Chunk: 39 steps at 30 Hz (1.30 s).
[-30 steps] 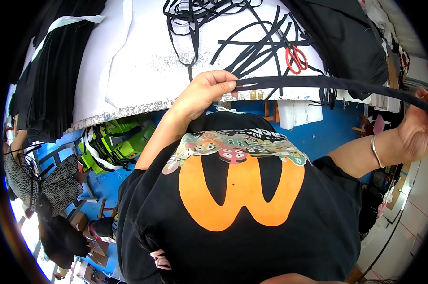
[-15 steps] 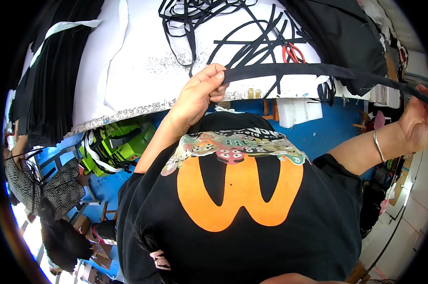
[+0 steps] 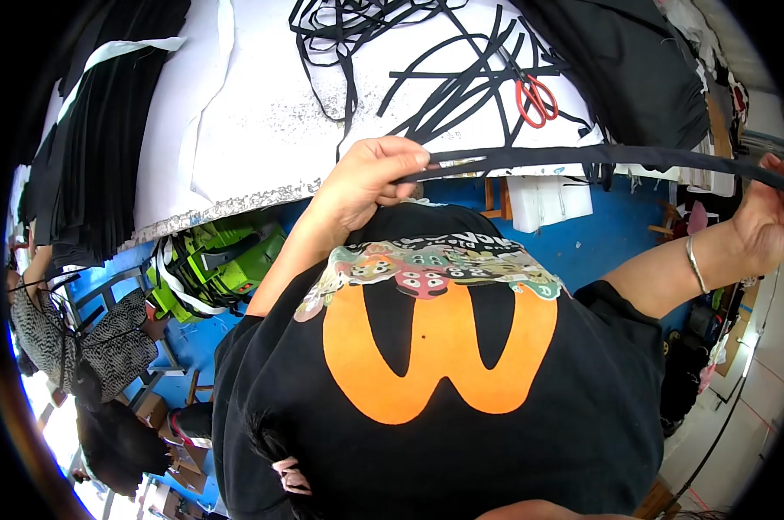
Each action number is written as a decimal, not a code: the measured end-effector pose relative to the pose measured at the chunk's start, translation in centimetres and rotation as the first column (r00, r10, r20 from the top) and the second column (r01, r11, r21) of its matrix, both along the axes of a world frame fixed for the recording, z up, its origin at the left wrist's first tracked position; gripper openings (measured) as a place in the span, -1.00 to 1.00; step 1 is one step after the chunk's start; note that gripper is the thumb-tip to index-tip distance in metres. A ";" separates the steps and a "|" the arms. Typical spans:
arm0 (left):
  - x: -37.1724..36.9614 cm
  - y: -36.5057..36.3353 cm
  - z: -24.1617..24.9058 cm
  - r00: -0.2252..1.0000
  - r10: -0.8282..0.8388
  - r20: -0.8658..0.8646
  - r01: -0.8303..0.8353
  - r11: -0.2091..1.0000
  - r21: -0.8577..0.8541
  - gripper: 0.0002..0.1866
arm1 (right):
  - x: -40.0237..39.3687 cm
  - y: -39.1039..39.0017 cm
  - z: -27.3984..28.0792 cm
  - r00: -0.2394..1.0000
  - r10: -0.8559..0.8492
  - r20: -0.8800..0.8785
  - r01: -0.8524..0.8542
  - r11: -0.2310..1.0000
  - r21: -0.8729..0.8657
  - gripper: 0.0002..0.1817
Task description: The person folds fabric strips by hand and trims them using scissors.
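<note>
A long black fabric strip [image 3: 600,156] stretches between my hands along the table's near edge. My left hand [image 3: 373,176] pinches its left end between thumb and fingers, and close to that hand the strip shows as two narrow bands with a gap. At the far right, my right hand [image 3: 763,212] has its fingers closed around the other end; part of that hand is cut off by the dark picture edge. Beyond the strip lie several narrow black strips [image 3: 461,102] and a pair of red-handled scissors [image 3: 537,100].
A tangle of black tape [image 3: 357,22] lies at the back of the white table [image 3: 262,113]. Black cloth is stacked at left [image 3: 106,130] and heaped at right [image 3: 617,61]. Below the table sit a green bag [image 3: 210,269] and a white block [image 3: 550,204]. Another person [image 3: 119,347] is at lower left.
My left hand has moved slightly down toward my body, lowering the strip so the scissors show more fully. A gap between two bands now shows near that hand. My right hand stays nearly still.
</note>
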<state>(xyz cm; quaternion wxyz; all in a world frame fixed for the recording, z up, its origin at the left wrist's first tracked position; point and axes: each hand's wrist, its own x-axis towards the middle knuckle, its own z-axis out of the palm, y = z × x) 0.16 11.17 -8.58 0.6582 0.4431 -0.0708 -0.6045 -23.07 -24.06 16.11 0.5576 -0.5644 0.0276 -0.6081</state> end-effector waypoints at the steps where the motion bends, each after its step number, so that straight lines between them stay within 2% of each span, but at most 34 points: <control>1: -0.1 0.2 0.0 1.000 -0.001 0.000 0.001 1.000 0.001 -0.84 | -0.3 -0.3 0.3 1.000 -0.009 0.022 0.008 1.000 0.021 -0.75; 4: -0.4 0.8 0.0 0.976 -0.134 0.171 0.147 0.987 -0.069 -0.89 | -1.1 -1.2 0.7 0.998 -0.005 0.055 0.002 0.999 0.050 -0.76; 5: -0.4 0.9 0.0 0.976 -0.135 0.170 0.148 0.987 -0.068 -0.89 | -1.1 -1.4 0.8 0.998 0.002 0.061 -0.005 0.999 0.053 -0.76; 8: -0.1 1.2 0.2 0.933 -0.269 0.240 0.323 0.921 -0.220 -0.90 | -1.1 -1.7 0.9 0.995 0.057 0.084 -0.065 0.993 0.094 -0.78; 9: -0.1 1.2 0.2 0.932 -0.270 0.240 0.323 0.920 -0.220 -0.90 | -1.1 -1.9 0.9 0.993 0.073 0.090 -0.082 0.991 0.106 -0.78; 11: -0.2 1.3 0.3 0.953 -0.208 0.221 0.270 0.913 -0.306 -0.91 | -1.2 -2.6 0.7 1.000 0.007 0.012 -0.008 0.994 0.108 -0.80; 12: -0.3 1.3 0.4 0.953 -0.208 0.221 0.271 0.913 -0.306 -0.91 | -1.3 -2.7 0.5 1.000 -0.015 -0.014 0.017 0.994 0.107 -0.80; 14: -0.8 1.3 0.7 0.967 -0.082 0.242 0.152 0.946 -0.287 -0.90 | -1.2 -2.8 0.1 1.000 0.017 0.001 -0.017 0.993 0.116 -0.81; 19: -1.0 1.4 1.1 0.973 0.022 0.231 0.031 0.974 -0.224 -0.86 | -1.5 -3.1 0.0 1.000 0.028 -0.001 -0.028 0.990 0.139 -0.80; 21: -1.2 1.1 0.7 0.865 0.156 0.477 -0.056 0.975 -0.216 -0.84 | -0.9 -2.3 -0.2 1.000 0.009 -0.021 -0.007 0.991 0.131 -0.80; 24: -0.8 1.0 -1.0 0.810 0.169 0.561 -0.112 0.985 -0.135 -0.80 | 0.8 0.1 -0.8 0.990 0.143 -0.014 -0.140 0.980 0.139 -0.79; 25: -0.1 1.0 -2.1 0.808 0.171 0.564 -0.110 0.984 -0.141 -0.80 | 1.9 1.7 -1.2 0.974 0.208 -0.091 -0.199 0.975 0.095 -0.78; 27: 1.8 1.2 -4.2 0.563 -0.061 0.824 0.094 0.996 0.010 -0.74 | 4.4 4.7 -2.6 0.960 0.236 -0.151 -0.225 0.971 0.083 -0.76; 28: 2.2 1.2 -4.3 0.346 -0.095 0.934 0.097 0.993 0.065 -0.65 | 6.2 6.6 -3.6 0.955 0.233 -0.185 -0.227 0.972 0.057 -0.76; 29: 2.5 0.7 -3.9 0.337 -0.090 0.937 0.102 0.993 0.059 -0.65 | 7.7 7.9 -4.9 0.954 0.196 -0.227 -0.213 0.976 -0.053 -0.81; 30: 3.2 -0.1 -3.4 0.279 0.019 0.960 0.031 0.999 -0.029 -0.62 | 9.3 9.4 -6.5 0.965 0.120 -0.231 -0.144 0.986 -0.089 -0.85; 31: 3.6 -0.8 -2.5 0.216 0.123 0.968 -0.036 0.992 -0.118 -0.59 | 11.2 11.3 -7.8 0.970 0.131 -0.204 -0.162 0.976 -0.145 -0.91; 32: 3.8 -1.5 0.0 0.284 0.177 0.943 0.005 0.983 -0.186 -0.57 | 11.8 11.8 -9.1 0.945 0.208 -0.253 -0.263 0.942 -0.208 -0.90; 33: 3.9 -2.5 3.0 0.349 0.226 0.909 0.036 0.967 -0.254 -0.54 | 12.8 13.1 -10.2 0.930 0.195 -0.311 -0.264 0.944 -0.199 -0.93; 35: 3.6 -5.3 5.6 0.425 0.459 0.780 0.154 0.812 -0.562 -0.51 | 14.6 15.2 -11.4 0.902 0.171 -0.397 -0.284 0.927 -0.245 -0.97; 36: 3.2 -6.1 7.0 0.546 0.433 0.718 0.159 0.787 -0.596 -0.55 | 15.4 16.2 -11.9 0.887 0.155 -0.435 -0.286 0.924 -0.254 -0.98; 37: 2.4 -6.7 8.2 0.656 0.396 0.643 0.162 0.758 -0.632 -0.58 | 16.0 16.4 -12.1 0.901 0.114 -0.418 -0.280 0.889 -0.361 -0.96; 38: 2.1 -7.5 8.4 0.782 0.296 0.548 0.195 0.720 -0.666 -0.70 | 15.5 17.9 -11.6 0.865 0.212 -0.456 -0.288 0.952 -0.104 -0.95; 39: 1.7 -7.5 8.7 0.798 0.245 0.551 0.211 0.742 -0.636 -0.75 | 15.5 17.7 -11.4 0.869 0.208 -0.449 -0.286 0.952 -0.112 -0.95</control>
